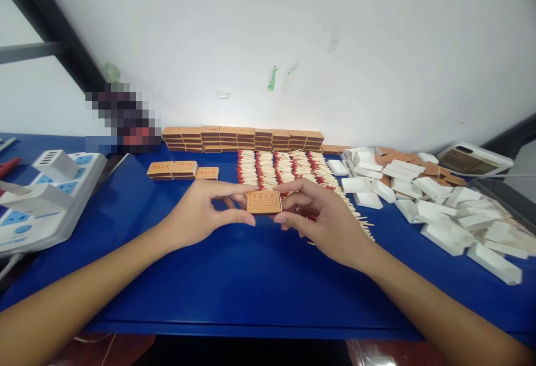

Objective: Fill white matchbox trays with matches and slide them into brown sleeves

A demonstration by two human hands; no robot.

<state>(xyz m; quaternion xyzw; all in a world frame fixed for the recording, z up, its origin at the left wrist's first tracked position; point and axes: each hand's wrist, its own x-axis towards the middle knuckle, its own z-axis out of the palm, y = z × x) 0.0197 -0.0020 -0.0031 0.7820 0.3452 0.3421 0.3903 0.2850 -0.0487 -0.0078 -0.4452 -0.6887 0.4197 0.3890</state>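
Note:
Between my two hands, above the blue table, is an orange-brown matchbox with red print on top. My left hand grips its left end between thumb and fingers. At the opposite end, the thumb and fingers of my right hand pinch it too. The box looks shut; a thin white edge shows at its right end. Just behind my hands lie rows of loose red-tipped matches, partly hidden by my right hand. To the left of them, a few matchboxes sit in a short row, part of it stacked.
Along the wall runs a long stack of matchboxes. White inner trays and brown sleeves are heaped on the right, near a white-edged device. A white power strip with plugs occupies the blue table's left side.

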